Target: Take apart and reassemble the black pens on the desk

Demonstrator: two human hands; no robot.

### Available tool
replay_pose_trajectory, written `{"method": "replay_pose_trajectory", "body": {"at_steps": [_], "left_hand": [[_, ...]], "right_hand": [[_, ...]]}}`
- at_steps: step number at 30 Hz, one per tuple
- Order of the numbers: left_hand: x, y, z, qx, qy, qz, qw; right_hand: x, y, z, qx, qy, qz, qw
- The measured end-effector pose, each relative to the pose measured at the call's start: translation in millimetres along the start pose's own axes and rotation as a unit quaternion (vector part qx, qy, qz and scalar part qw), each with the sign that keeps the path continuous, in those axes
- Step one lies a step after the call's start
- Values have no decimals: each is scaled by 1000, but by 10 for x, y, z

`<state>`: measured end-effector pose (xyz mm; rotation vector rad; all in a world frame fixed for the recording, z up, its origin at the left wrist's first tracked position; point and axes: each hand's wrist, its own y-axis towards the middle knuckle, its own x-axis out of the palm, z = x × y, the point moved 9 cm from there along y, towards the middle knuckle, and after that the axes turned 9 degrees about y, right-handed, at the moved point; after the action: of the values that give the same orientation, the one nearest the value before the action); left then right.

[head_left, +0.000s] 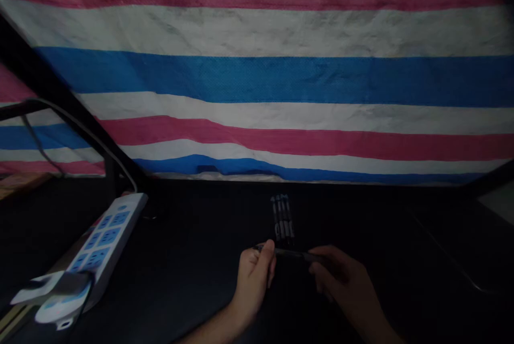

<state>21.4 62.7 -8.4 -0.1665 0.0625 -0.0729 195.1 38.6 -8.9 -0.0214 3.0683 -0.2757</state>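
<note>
A dark pen point(291, 253) lies roughly level between my two hands, above the black table. My left hand point(256, 274) is closed round its left end, with the thumb on top. At the right end, my right hand point(341, 274) pinches the pen between thumb and fingers; its lower fingers are in shadow. Just beyond my hands, several pens point(283, 219) lie side by side in a neat row on the table, pointing away from me. The dim light hides the finer details of the held pen.
A white power strip point(116, 231) with blue socket faces stands at the left, a plug and cable at its near end. Behind the black table point(193, 263) hangs a striped red, white and blue sheet point(281, 81). A dark slanted frame bar point(68, 92) rises at the left.
</note>
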Motion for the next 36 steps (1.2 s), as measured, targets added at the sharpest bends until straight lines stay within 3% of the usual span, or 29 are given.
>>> {"method": "replay_pose_trajectory", "body": {"at_steps": [4, 10, 24, 36], "left_hand": [[4, -14, 4, 11, -15, 1, 1000], [-54, -40, 78, 36, -7, 25, 999], [-135, -70, 29, 48, -5, 55, 997], [-150, -93, 76, 44, 2, 72, 996]], "right_hand": [[150, -53, 78, 45, 64, -48, 996], [107, -79, -30, 9, 56, -19, 998], [74, -127, 228, 52, 115, 6, 992], [86, -81, 26, 34, 65, 6, 997]]}}
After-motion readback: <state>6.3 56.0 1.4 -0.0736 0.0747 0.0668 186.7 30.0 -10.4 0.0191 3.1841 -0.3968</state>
